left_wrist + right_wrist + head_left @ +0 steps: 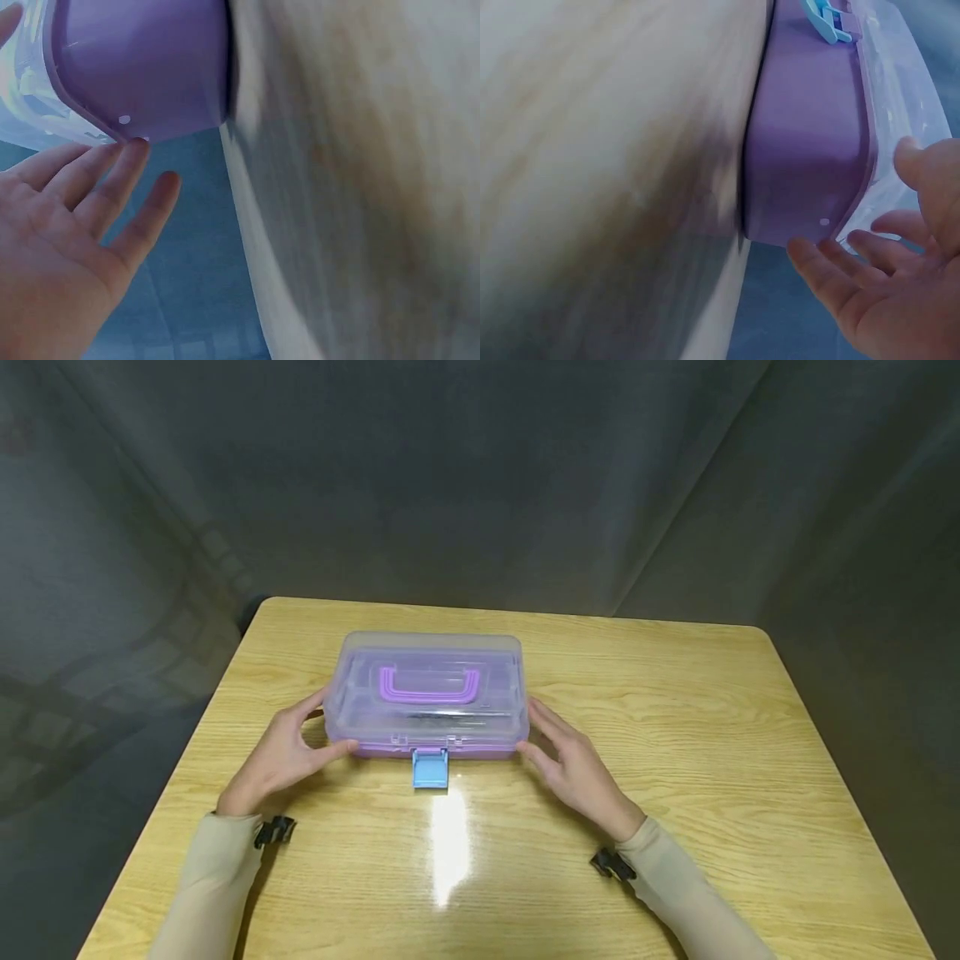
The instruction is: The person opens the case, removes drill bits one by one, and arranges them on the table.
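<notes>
Through the cloudy lid of the box (426,693) something dark and thin lies inside, too faint to name. The desk (360,187) smears into blur in both wrist views. The left hand (60,240) is cut off at the picture's edge there, as is the right hand (885,277).

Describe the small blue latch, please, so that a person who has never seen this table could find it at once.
On the wooden table lies a clear-lidded storage box with a purple base, between the left hand and the right hand. At the middle of its near side, the latch lies flipped out flat on the tabletop. It is the only light blue part; the handle is purple.
</notes>
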